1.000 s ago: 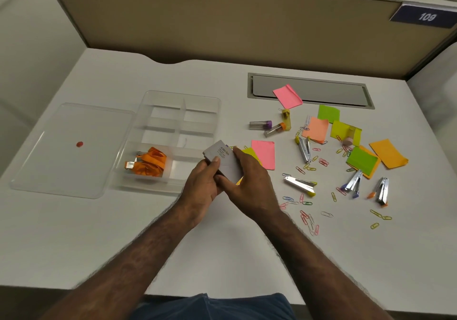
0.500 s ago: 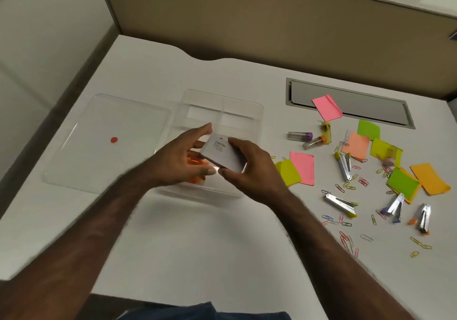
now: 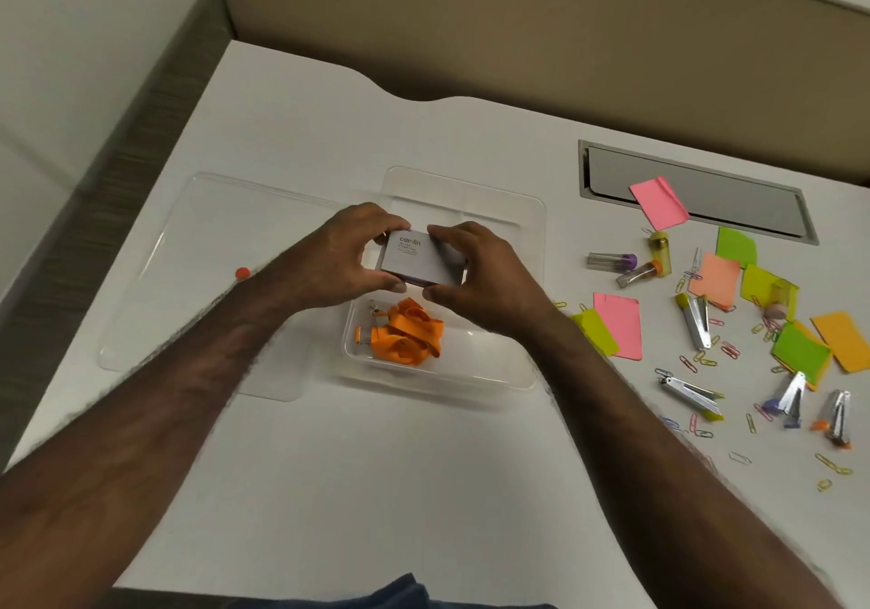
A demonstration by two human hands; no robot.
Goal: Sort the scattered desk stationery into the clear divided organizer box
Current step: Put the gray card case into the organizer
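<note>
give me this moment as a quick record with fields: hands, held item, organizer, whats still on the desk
left hand: left hand grips the left end of the small box
right hand: right hand grips its right end
held item: small box, white with printed text, held above the organizer's middle
organizer: clear organizer box, lid off; orange ribbon in the near compartment
lid: clear lid lies left of the organizer
still on desk: sticky notes, staplers, scattered paper clips, small vials
</note>
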